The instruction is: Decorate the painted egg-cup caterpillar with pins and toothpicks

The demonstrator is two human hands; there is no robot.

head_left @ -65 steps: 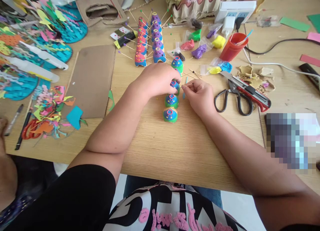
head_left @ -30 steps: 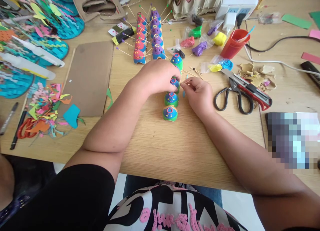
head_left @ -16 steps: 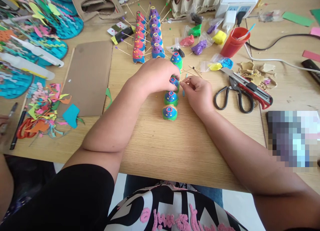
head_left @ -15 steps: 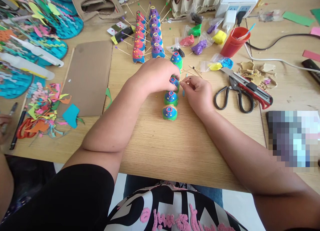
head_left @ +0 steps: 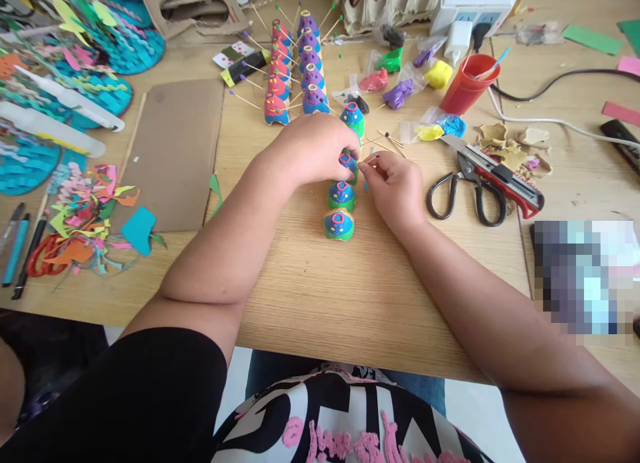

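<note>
A row of blue-and-green clay-covered egg-carton cups (head_left: 339,225), with small faces and pink rings on top, runs away from me on the table. My left hand (head_left: 325,149) curls over the row from the left, its fingers closed around one cup (head_left: 347,161) and hiding part of it. At that cup's right side, my right hand (head_left: 395,186) pinches a thin toothpick (head_left: 369,161) with a dark end. Several loose toothpicks (head_left: 393,141) lie just beyond my right hand. Farther back stand finished-looking red (head_left: 277,108) and purple (head_left: 315,99) rows with toothpick feelers.
Right of my hands lie black-handled scissors (head_left: 455,193) and a red utility knife (head_left: 517,186). Behind are an orange cup (head_left: 467,86), bagged clay (head_left: 399,94) and a power strip (head_left: 473,13). At left are a cardboard sheet (head_left: 170,156), paper scraps (head_left: 83,216) and glue bottles (head_left: 70,96).
My hands hold nearly the same pose at the cup. At the far left, another person's hand has gone out of view, and pens lie there on the table.
</note>
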